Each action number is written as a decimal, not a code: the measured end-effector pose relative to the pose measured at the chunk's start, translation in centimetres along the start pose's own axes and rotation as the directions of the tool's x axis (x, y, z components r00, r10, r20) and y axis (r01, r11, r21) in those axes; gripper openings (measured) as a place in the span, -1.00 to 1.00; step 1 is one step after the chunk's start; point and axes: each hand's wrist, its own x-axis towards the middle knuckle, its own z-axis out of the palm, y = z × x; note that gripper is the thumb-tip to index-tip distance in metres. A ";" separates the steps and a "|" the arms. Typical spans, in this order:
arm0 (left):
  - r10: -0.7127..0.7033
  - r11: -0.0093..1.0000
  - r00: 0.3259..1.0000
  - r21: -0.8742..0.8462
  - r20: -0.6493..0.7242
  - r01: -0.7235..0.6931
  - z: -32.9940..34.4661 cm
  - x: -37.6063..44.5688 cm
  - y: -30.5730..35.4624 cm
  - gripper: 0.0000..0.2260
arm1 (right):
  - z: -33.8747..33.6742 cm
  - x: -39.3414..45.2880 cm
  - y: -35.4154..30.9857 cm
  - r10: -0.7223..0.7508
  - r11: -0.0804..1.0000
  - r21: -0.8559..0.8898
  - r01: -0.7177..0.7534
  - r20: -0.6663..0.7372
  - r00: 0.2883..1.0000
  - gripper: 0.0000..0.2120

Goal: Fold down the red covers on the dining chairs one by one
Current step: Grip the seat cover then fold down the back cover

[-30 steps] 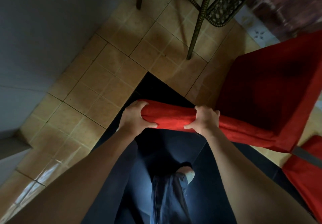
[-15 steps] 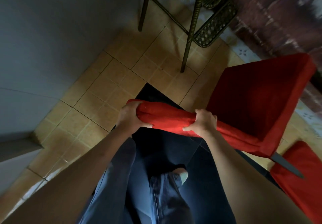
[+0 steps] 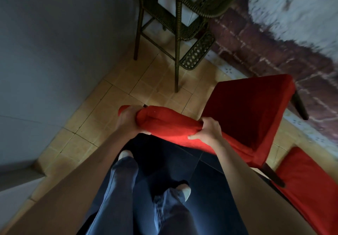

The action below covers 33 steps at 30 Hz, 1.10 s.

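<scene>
Red bunched fabric cover (image 3: 170, 125) sits rolled along the top edge of the red-covered dining chair (image 3: 247, 110), gripped at its ends by the left hand (image 3: 128, 125) and right hand (image 3: 208, 130), fingers curled round it. Uneven pulling may snag one corner or tip the chair toward the dark wicker stool (image 3: 175, 24) beyond.

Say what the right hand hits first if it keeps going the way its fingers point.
Right hand fingers already grip the bunched red cover; further along, probably the left hand gripping its other end, though depth is unclear.
</scene>
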 end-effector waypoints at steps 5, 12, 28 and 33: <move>0.091 0.992 0.996 0.089 -0.017 -0.089 0.6 -2.3 3.4 -0.79 | -2.3 -2.6 2.6 0.005 0.999 0.041 -0.004 -0.018 1.000 -0.39; 0.183 0.972 0.983 0.147 -0.001 -0.181 2.1 -6.2 8.4 -0.75 | -5.6 -5.8 7.2 -0.037 0.995 0.089 0.041 -0.040 0.999 -0.42; 0.377 0.916 0.926 0.140 0.012 -0.375 7.2 -14.9 19.5 -0.38 | -11.4 -11.9 18.1 -0.048 0.988 0.140 0.064 -0.111 0.993 -0.41; 0.407 0.905 0.911 0.106 0.070 -0.412 8.2 -16.2 21.5 -0.36 | -11.8 -13.0 20.1 0.018 0.982 0.187 0.008 -0.133 0.991 -0.32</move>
